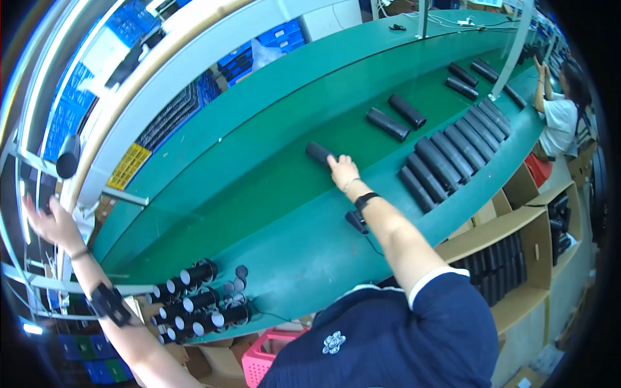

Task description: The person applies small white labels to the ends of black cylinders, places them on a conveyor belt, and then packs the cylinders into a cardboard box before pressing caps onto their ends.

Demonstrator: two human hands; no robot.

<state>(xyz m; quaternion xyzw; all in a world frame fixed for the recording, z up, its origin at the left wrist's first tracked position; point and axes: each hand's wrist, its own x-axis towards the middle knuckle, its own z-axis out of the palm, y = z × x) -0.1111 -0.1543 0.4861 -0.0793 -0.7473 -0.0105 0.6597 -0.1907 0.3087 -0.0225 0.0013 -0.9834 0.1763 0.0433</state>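
My right hand [344,172] is stretched out over the green belt, fingers closed round the near end of a black tube [317,152]. Far off to the left, my left hand [53,225] is raised beside the metal frame with its fingers spread. Just above that hand appears another black cylinder [68,157], apart from the fingers; what supports it I cannot tell. Farther along the belt lie more black tubes, among them one [388,124] and another [407,111]. Nearer my right arm, a row of black tubes [446,163] lies side by side on the table edge.
Several black cylinders with pale ends [200,301] stand grouped at the table's lower left. A pink basket [259,362] is below them. Cardboard boxes [546,284] of black tubes stand at right. A metal post [514,55] rises from the table; a co-worker [559,116] works beyond.
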